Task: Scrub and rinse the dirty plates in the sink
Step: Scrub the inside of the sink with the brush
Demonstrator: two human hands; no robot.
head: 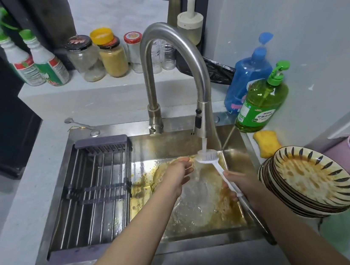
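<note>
Water runs from the steel faucet onto the head of a white dish brush. My right hand grips the brush handle over the steel sink, whose floor is smeared with brown-yellow grease. My left hand reaches over the sink beside the stream, fingers relaxed, holding nothing. A stack of dirty striped plates stands on the counter right of the sink, the top one stained orange.
A dark drying rack fills the sink's left half. Green dish soap, a blue bottle and a yellow sponge sit behind the sink at right. Jars and spray bottles line the back ledge.
</note>
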